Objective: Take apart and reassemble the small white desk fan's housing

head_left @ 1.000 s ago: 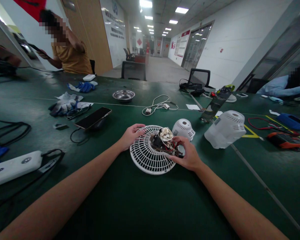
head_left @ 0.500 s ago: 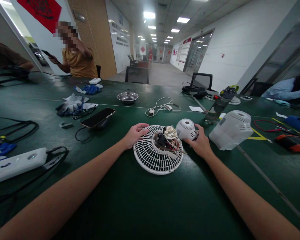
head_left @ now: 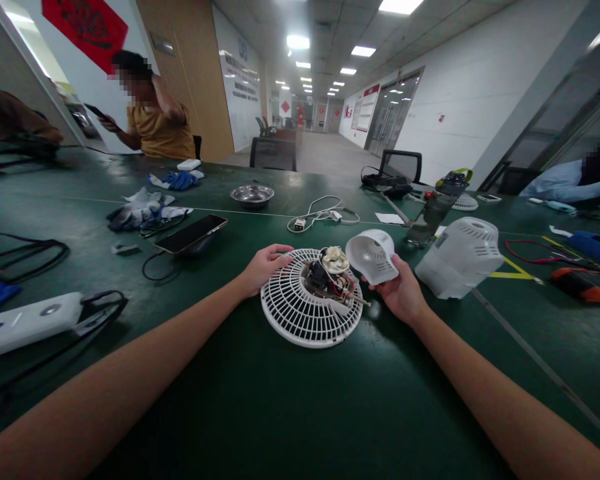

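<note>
A white round fan grille (head_left: 300, 313) lies flat on the green table (head_left: 290, 407), with a bare motor and its red and black wires (head_left: 331, 275) on its middle. My left hand (head_left: 263, 265) rests on the grille's far left rim, fingers curled over it. My right hand (head_left: 401, 291) holds a white vented motor cover (head_left: 373, 255) lifted off the table just right of the motor, its hollow side turned toward me.
A white fan housing (head_left: 460, 257) lies to the right, a water bottle (head_left: 433, 213) behind it. A phone (head_left: 190, 234), gloves (head_left: 137, 213), a steel bowl (head_left: 252, 194), a white cable (head_left: 320, 214) and a power strip (head_left: 25, 323) lie about. People sit at far left and right.
My right hand left the motor, took hold of the white motor cover on the table and has lifted and tipped it. My left hand stays on the grille.
</note>
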Demonstrator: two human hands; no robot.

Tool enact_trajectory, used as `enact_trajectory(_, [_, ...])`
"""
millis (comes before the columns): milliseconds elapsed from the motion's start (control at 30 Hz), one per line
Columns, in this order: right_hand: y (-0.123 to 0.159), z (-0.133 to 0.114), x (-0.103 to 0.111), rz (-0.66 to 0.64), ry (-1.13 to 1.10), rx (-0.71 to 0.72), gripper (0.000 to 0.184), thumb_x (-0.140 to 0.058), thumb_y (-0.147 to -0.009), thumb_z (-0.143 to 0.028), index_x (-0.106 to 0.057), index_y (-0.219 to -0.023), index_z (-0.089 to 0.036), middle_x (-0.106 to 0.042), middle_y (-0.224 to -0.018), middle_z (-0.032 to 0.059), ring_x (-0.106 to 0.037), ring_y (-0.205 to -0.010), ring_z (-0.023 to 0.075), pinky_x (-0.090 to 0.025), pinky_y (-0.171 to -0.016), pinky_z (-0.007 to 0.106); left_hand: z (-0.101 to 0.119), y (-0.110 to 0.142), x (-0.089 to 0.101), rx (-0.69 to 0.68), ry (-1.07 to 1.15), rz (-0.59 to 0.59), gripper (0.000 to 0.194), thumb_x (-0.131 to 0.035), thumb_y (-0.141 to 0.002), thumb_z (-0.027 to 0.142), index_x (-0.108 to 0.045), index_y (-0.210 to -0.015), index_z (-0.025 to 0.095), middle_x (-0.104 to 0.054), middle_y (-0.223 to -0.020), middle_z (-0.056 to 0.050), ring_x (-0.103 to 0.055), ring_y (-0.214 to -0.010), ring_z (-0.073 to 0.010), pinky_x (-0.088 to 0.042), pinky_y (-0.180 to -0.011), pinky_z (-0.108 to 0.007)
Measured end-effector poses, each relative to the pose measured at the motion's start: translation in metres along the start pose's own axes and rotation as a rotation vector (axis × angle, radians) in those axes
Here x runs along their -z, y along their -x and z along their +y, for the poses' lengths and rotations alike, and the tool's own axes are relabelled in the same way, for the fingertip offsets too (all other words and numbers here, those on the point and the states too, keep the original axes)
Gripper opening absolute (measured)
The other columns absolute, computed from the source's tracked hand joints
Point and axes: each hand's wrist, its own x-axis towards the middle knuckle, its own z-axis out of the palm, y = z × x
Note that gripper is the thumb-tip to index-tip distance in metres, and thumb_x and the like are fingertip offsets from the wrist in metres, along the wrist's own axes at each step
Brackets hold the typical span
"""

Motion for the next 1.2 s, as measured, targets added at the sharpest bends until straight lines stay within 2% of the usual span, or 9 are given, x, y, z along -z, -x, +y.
enact_trajectory(233, [0.022, -0.008, -0.015, -0.042, 0.01, -0.008, 0.041, -0.049, -0.091, -0.061, -0.061, -0.113, -0.029, -0.074, -0.113, 0.0049, -0.071, -0.097, 0.0282, -0.062, -0.071, 0.043, 0.0, 0.0, 0.0, -0.011, -0.034, 0.01, 0.037, -0.078, -0.082, 0.024, -0.065, -0.116, 0.015, -0.075, -0.102, -0.011, -0.072, -0.079, -0.0172, -0.059, -0.072, -0.031])
enact_trajectory(367, [0.035, -0.009, -0.03, -0.048, 0.055, 0.139, 0.046, -0.046, -0.093, -0.056, -0.051, -0.132, -0.033, -0.065, -0.133, 0.0048, -0.067, -0.111, 0.0286, -0.061, -0.084, 0.047, -0.001, 0.0, -0.001, -0.016, -0.074, -0.011, 0.038, -0.077, -0.082, 0.026, -0.063, -0.117, 0.016, -0.075, -0.101, -0.011, -0.072, -0.078, -0.0182, -0.058, -0.071, -0.032])
enact_trajectory(533, [0.05, -0.007, -0.044, -0.077, 0.303, 0.386, 0.082, -0.068, -0.086, -0.05, -0.021, -0.153, -0.039, -0.056, -0.142, 0.0068, -0.059, -0.124, 0.0324, -0.053, -0.101, 0.055, 0.0, 0.0, -0.001, -0.059, -0.25, -0.073, 0.04, -0.073, -0.084, 0.034, -0.062, -0.119, 0.018, -0.075, -0.097, -0.009, -0.071, -0.079, -0.0218, -0.056, -0.072, -0.036])
enact_trajectory(667, [0.058, -0.01, -0.044, -0.183, 0.659, 0.496, 0.102, -0.087, -0.071, -0.04, -0.026, -0.153, -0.038, -0.06, -0.134, 0.0089, -0.058, -0.121, 0.0377, -0.042, -0.108, 0.066, 0.009, 0.005, -0.005, -0.196, -0.457, -0.009, 0.032, -0.072, -0.083, 0.033, -0.069, -0.112, 0.02, -0.074, -0.105, -0.01, -0.069, -0.099, -0.0283, -0.053, -0.088, -0.043])
enact_trajectory(767, [0.055, -0.012, -0.039, -0.213, 0.749, 0.513, 0.089, -0.084, -0.074, -0.037, -0.036, -0.148, -0.037, -0.058, -0.137, 0.0087, -0.058, -0.12, 0.0375, -0.042, -0.107, 0.066, 0.022, 0.015, -0.015, -0.384, -0.559, 0.043, 0.033, -0.072, -0.083, 0.027, -0.071, -0.115, 0.023, -0.067, -0.128, -0.01, -0.059, -0.122, -0.0313, -0.045, -0.104, -0.046])
enact_trajectory(867, [0.05, -0.012, -0.033, -0.224, 0.701, 0.472, 0.083, -0.079, -0.079, -0.035, -0.034, -0.149, -0.036, -0.061, -0.133, 0.009, -0.063, -0.112, 0.0333, -0.048, -0.102, 0.062, 0.031, 0.027, -0.028, -0.503, -0.609, -0.14, 0.04, -0.063, -0.091, 0.031, -0.064, -0.13, 0.023, -0.064, -0.135, -0.01, -0.057, -0.125, -0.0307, -0.039, -0.11, -0.047])
enact_trajectory(933, [0.047, -0.011, -0.029, -0.248, 0.675, 0.466, 0.082, -0.078, -0.08, -0.035, -0.034, -0.149, -0.034, -0.063, -0.129, 0.0089, -0.065, -0.108, 0.0317, -0.051, -0.1, 0.059, 0.034, 0.032, -0.035, -0.521, -0.673, -0.256, 0.051, -0.066, -0.089, 0.04, -0.06, -0.136, 0.022, -0.066, -0.131, -0.012, -0.059, -0.121, -0.0323, -0.04, -0.108, -0.05])
enact_trajectory(1033, [0.045, -0.011, -0.025, -0.284, 0.673, 0.501, 0.083, -0.08, -0.077, -0.037, -0.036, -0.148, -0.03, -0.065, -0.124, 0.0091, -0.066, -0.107, 0.031, -0.053, -0.098, 0.057, 0.034, 0.033, -0.041, -0.572, -0.89, -0.297, 0.073, -0.074, -0.078, 0.054, -0.053, -0.139, 0.019, -0.065, -0.13, -0.015, -0.059, -0.115, -0.034, -0.043, -0.103, -0.054])
enact_trajectory(1200, [0.048, -0.015, -0.024, -0.319, 0.718, 0.558, 0.081, -0.079, -0.078, -0.044, -0.039, -0.148, -0.028, -0.063, -0.129, 0.0106, -0.065, -0.109, 0.0316, -0.056, -0.094, 0.053, 0.038, 0.029, -0.041, -0.65, -1.094, -0.332, 0.073, -0.073, -0.072, 0.067, -0.06, -0.124, 0.018, -0.068, -0.115, -0.014, -0.06, -0.098, -0.0297, -0.05, -0.084, -0.049])
